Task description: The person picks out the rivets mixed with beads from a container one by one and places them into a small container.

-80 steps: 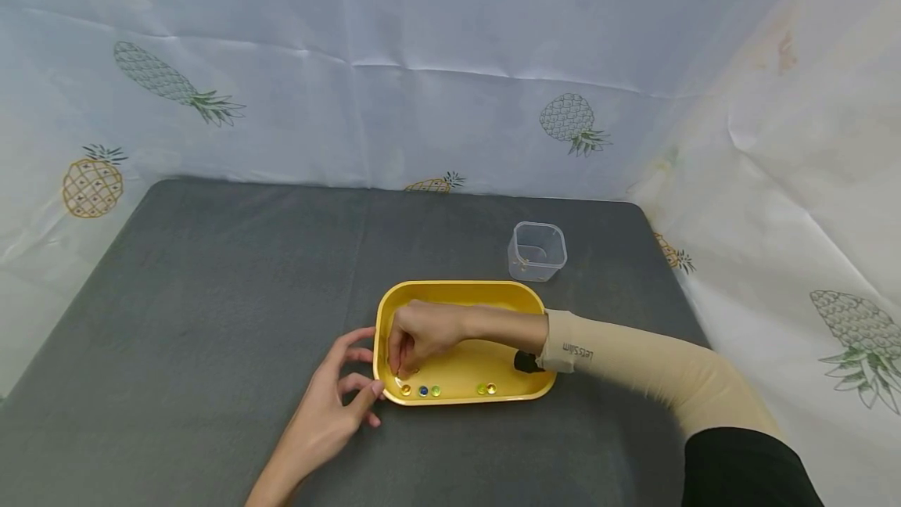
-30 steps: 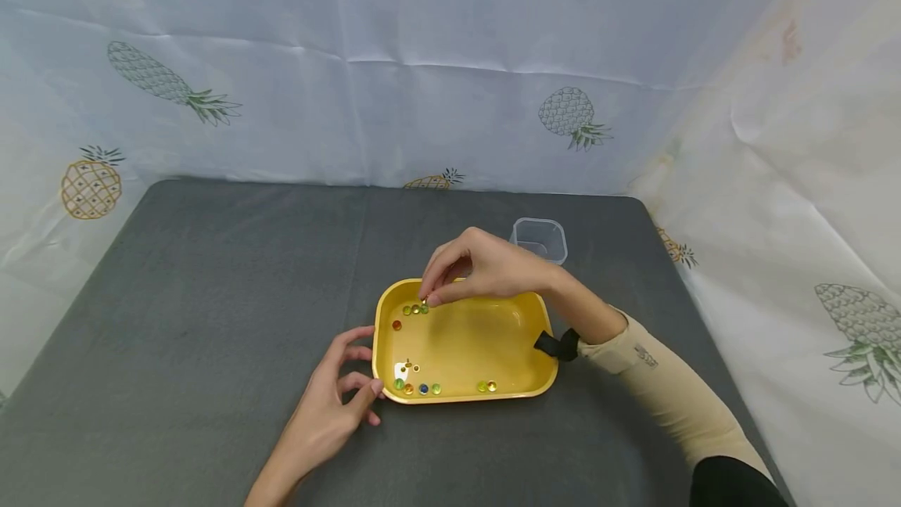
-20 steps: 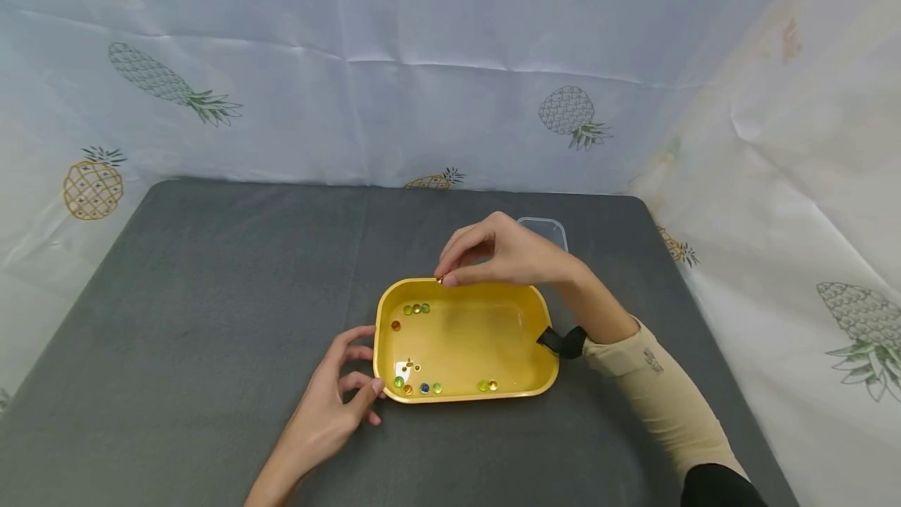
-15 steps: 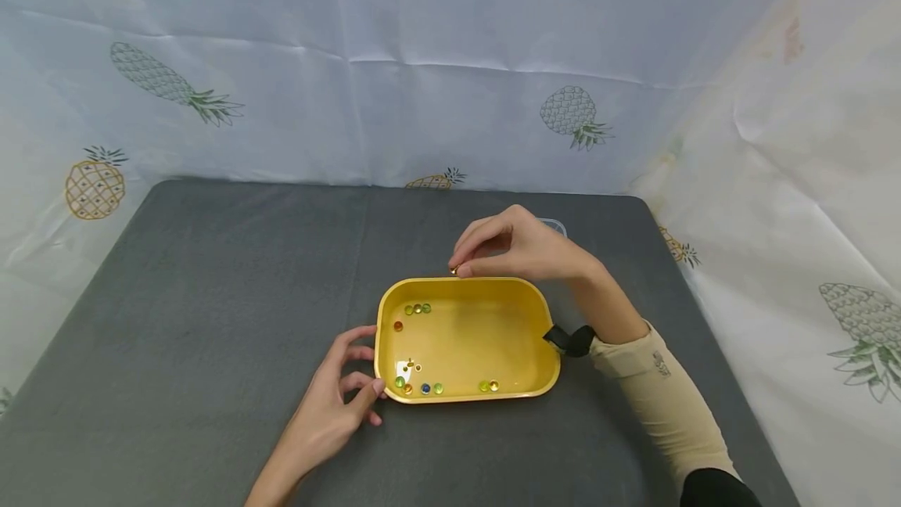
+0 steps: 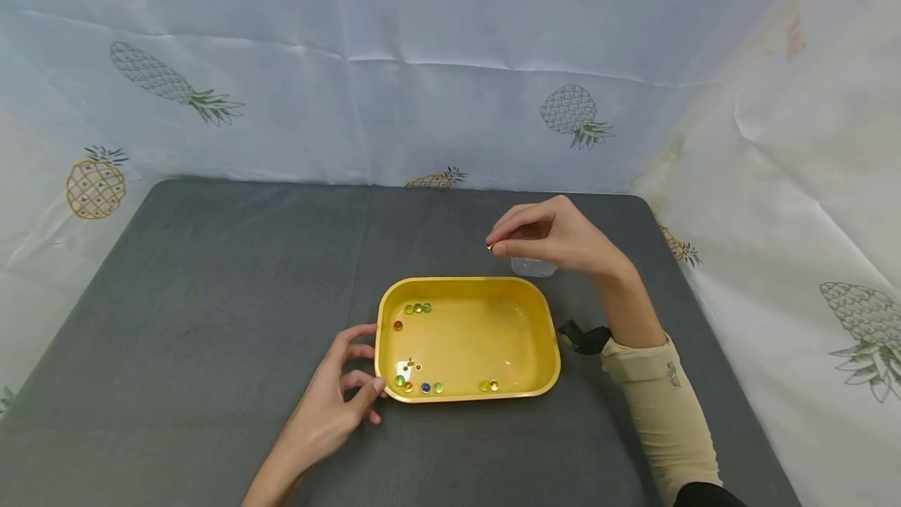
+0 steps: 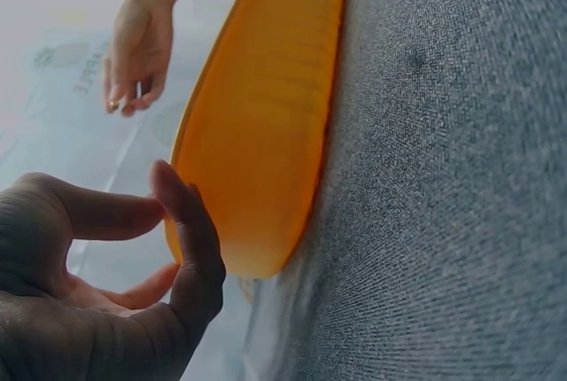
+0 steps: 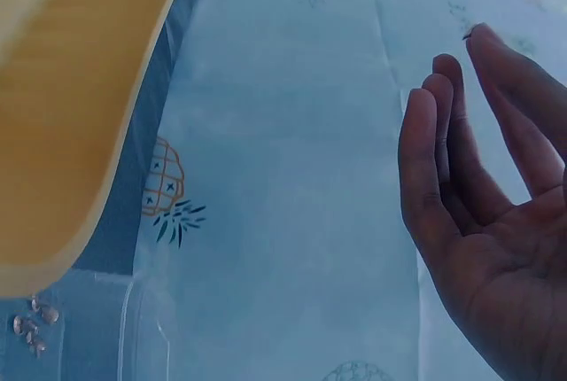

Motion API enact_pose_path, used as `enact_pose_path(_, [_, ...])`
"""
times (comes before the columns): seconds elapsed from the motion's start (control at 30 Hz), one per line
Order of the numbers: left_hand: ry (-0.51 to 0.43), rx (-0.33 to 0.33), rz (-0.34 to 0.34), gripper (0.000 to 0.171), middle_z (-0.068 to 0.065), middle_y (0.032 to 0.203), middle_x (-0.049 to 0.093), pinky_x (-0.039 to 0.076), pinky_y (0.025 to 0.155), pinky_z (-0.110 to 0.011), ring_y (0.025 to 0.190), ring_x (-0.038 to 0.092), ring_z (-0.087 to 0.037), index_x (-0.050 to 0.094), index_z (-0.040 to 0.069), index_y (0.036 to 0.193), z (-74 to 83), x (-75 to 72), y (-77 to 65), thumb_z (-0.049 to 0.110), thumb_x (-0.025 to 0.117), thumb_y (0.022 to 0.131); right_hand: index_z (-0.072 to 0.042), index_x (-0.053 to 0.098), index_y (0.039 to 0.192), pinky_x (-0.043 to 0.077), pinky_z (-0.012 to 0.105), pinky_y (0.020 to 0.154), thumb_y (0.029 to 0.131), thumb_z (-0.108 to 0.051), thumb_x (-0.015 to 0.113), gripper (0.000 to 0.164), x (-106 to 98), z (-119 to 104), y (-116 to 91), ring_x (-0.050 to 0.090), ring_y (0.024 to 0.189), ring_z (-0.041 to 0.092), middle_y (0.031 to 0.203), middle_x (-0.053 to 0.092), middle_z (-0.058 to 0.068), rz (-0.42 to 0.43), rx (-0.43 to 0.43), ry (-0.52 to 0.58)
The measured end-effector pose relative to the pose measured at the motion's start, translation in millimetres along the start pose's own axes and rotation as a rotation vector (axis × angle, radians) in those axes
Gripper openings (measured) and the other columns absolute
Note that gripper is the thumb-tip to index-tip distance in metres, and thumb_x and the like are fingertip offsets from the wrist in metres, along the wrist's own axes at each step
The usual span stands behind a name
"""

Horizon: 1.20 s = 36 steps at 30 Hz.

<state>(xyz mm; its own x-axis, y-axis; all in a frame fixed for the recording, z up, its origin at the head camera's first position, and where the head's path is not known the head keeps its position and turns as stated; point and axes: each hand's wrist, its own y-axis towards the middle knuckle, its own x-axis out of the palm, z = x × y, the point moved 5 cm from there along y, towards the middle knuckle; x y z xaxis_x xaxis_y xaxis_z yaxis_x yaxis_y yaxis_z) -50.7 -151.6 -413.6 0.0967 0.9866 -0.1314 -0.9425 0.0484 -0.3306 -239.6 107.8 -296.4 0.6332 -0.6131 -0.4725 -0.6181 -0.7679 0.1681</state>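
My right hand point(image 5: 563, 237) pinches a small brass thumbtack point(image 5: 490, 246) between thumb and fingertips, above the table behind the tray. Just beneath that hand stands a small clear plastic box point(image 5: 533, 267), mostly hidden in the head view; several thumbtacks point(image 7: 35, 326) lie in it in the right wrist view. My left hand point(image 5: 331, 405) holds the left end of the yellow tray point(image 5: 464, 397), thumb at the near corner, fingers against the outer wall. Inside the tray are more tiny brass thumbtacks point(image 5: 418, 367) and several glass beads, among them a blue one point(image 5: 425, 388).
Three greenish beads point(image 5: 418, 308) line up near the tray's back wall, and an amber bead point(image 5: 398, 325) sits to their left. A grey cloth point(image 5: 211, 296) covers the table. Pineapple-print sheets point(image 5: 450, 61) hang behind and at the sides.
My right hand has lifted the thumbtack from the tray's back left and carried it right and backward to near the clear box. The left hand has stayed at the tray.
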Motion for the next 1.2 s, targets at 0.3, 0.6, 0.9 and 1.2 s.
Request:
enact_pose_path(0.3, [0.018, -0.013, -0.002, 0.072, -0.014, 0.126, 0.041, 0.058, 0.055, -0.037, 0.08, 0.066, -0.029, 0.031, 0.032, 0.142, -0.4, -0.4, 0.6, -0.004, 0.064, 0.088, -0.006, 0.074, 0.103, 0.06, 0.034, 0.073, 0.086, -0.005, 0.071, 0.018, -12, 14, -8, 0.066, 0.084, 0.024, 0.103, 0.07, 0.009, 0.067, 0.042, 0.036])
enact_pose_path(0.6, [0.02, -0.023, -0.002, 0.073, -0.013, 0.126, 0.041, 0.058, 0.055, -0.037, 0.079, 0.066, -0.028, 0.032, 0.033, 0.141, -0.4, -0.5, 0.5, -0.004, 0.064, 0.088, -0.005, 0.074, 0.104, 0.06, 0.032, 0.075, 0.086, -0.006, 0.07, 0.018, -23, 28, -15, 0.067, 0.087, 0.022, 0.103, 0.07, 0.009, 0.138, 0.115, 0.021])
enact_pose_path(0.9, [0.022, -0.021, -0.008, 0.072, -0.013, 0.126, 0.041, 0.058, 0.056, -0.038, 0.079, 0.066, -0.028, 0.031, 0.034, 0.141, -0.4, 0.1, 1.3, -0.003, 0.064, 0.088, -0.007, 0.074, 0.105, 0.058, 0.025, 0.069, 0.085, -0.008, 0.072, 0.02, -36, 43, -26, 0.065, 0.085, 0.024, 0.103, 0.071, 0.005, 0.224, 0.173, -0.029])
enact_pose_path(1.2, [0.027, -0.019, -0.004, 0.072, -0.014, 0.126, 0.041, 0.058, 0.056, -0.038, 0.078, 0.066, -0.028, 0.031, 0.033, 0.141, -0.8, 0.2, 0.8, -0.003, 0.063, 0.088, -0.009, 0.074, 0.106, 0.059, 0.024, 0.073, 0.086, -0.016, 0.072, 0.021, -41, 55, -30, 0.068, 0.085, 0.019, 0.105, 0.072, 0.006, 0.241, 0.219, -0.063])
